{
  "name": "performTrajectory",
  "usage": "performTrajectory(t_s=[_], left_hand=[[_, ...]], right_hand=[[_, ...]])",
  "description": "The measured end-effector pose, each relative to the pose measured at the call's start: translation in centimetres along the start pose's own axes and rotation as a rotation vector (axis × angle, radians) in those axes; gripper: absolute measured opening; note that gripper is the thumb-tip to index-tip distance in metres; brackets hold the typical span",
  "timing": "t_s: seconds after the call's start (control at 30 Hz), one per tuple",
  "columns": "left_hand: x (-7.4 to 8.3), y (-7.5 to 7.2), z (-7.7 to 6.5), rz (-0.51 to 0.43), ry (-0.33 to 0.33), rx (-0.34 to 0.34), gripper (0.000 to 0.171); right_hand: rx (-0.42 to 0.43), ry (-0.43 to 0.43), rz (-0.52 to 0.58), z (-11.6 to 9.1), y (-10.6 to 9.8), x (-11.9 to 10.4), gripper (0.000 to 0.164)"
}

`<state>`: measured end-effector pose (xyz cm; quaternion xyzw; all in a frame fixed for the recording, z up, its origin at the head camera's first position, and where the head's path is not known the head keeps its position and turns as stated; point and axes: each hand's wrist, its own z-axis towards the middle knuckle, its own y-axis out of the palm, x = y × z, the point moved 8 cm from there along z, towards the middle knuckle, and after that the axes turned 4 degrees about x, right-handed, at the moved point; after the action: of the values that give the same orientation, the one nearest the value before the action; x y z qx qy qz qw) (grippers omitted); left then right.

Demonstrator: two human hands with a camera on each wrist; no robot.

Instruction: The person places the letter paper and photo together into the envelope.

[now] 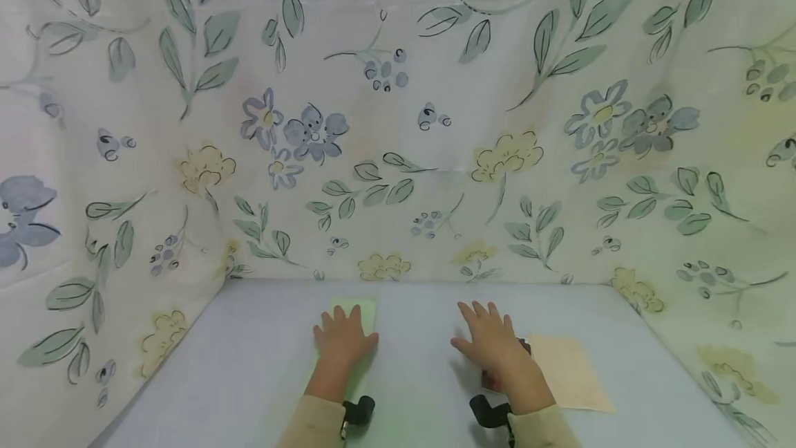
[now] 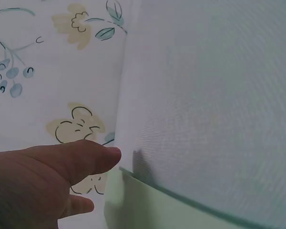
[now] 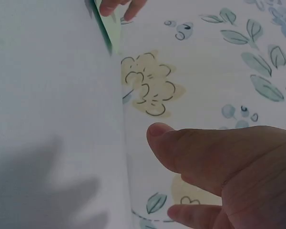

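A strip of light green paper (image 1: 368,311) lies on the table left of centre. Over it my left hand (image 1: 340,341) is spread with its fingers extended; whether the palm touches the paper I cannot tell. In the left wrist view the thumb (image 2: 102,160) is by the paper's edge. My right hand (image 1: 488,341) is spread above the table, holding nothing, its shadow falling to the left. Partly hidden under the right hand and wrist is a small dark red and black item (image 1: 489,383), its kind unclear. Beside it lies a pale orange sheet of paper (image 1: 569,372).
The white tabletop (image 1: 417,365) meets a floral cloth (image 1: 398,227) at the back and both sides. A black wrist camera (image 1: 359,411) is strapped to the left wrist, another black camera (image 1: 488,412) to the right.
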<state>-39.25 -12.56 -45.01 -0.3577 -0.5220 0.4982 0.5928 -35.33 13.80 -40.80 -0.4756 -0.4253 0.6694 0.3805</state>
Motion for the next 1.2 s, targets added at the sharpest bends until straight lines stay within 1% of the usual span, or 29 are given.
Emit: performTrajectory(t_s=[0.1,0.17,0.3,0.37,0.47,0.6,0.73,0.8,0.93,1.0,1.1,1.17,1.2], left_hand=[[-0.1,0.2,-0.1,-0.001,-0.022,-0.010,0.073],[-0.2,0.5,-0.1,-0.011,-0.041,-0.034,0.074],[0.6,1.2,0.0,-0.052,-0.066,-0.067,0.074],[1.1,1.7,0.1,-0.067,-0.067,-0.066,0.072],[1.4,1.6,-0.1,-0.081,-0.070,-0.041,0.070],[0.5,1.2,-0.3,-0.045,-0.086,-0.032,0.067],[-0.7,0.8,-0.4,-0.018,-0.097,-0.068,0.066],[-1.2,0.7,-0.6,-0.022,-0.115,-0.084,0.067],[-2.1,0.6,-0.6,-0.025,-0.147,-0.106,0.069],[-2.3,0.7,-0.6,-0.034,-0.141,-0.113,0.070],[-2.2,0.8,-0.3,-0.069,-0.115,-0.119,0.073],[-2.1,0.7,-0.1,-0.109,-0.093,-0.121,0.078],[-2.1,0.7,-0.1,-0.132,-0.096,-0.124,0.082]], right_hand=[[-0.019,0.011,-0.003,-0.1,-0.2,0.4,0.067],[-0.032,0.022,-0.002,-0.2,-0.4,0.7,0.066],[-0.042,0.034,-0.009,-0.3,-1.3,1.7,0.067],[-0.046,0.042,-0.014,-0.5,-1.7,2.4,0.068],[-0.049,0.037,-0.019,-0.7,-1.9,2.8,0.069],[-0.089,0.038,0.016,-0.5,-1.3,2.5,0.068],[-0.183,0.119,0.076,-0.7,0.0,2.8,0.068],[-0.210,0.164,0.091,-1.1,0.4,3.1,0.071],[-0.227,0.208,0.030,-1.5,0.7,4.0,0.079],[-0.238,0.219,-0.024,-1.7,0.8,4.7,0.079],[-0.243,0.231,-0.077,-1.9,0.7,5.9,0.080],[-0.228,0.240,-0.077,-2.0,0.6,6.9,0.082],[-0.219,0.252,-0.062,-1.9,0.7,7.5,0.085]])
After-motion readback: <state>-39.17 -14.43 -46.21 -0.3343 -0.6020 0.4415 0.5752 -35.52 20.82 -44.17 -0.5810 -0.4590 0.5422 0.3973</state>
